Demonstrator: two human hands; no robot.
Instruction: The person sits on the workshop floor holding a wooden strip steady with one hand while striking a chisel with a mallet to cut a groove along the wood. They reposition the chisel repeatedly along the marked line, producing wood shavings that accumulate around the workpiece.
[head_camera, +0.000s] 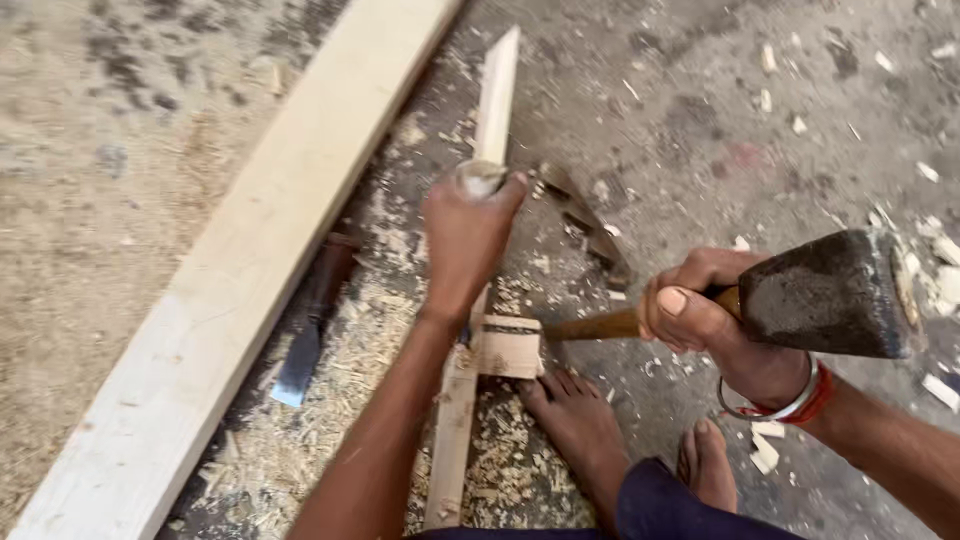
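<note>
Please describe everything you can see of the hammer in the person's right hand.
The hammer has a heavy, dark metal head, blocky in shape, with a rough, worn, rust-flecked surface. Its handle looks like brown wood and runs roughly level toward the left, ending near a small wooden block; whether they touch is unclear. The right hand grips the handle just beside the head, fingers wrapped around it and thumb on top. The hammer is held in the air above the dusty floor, at the right of the picture.
</note>
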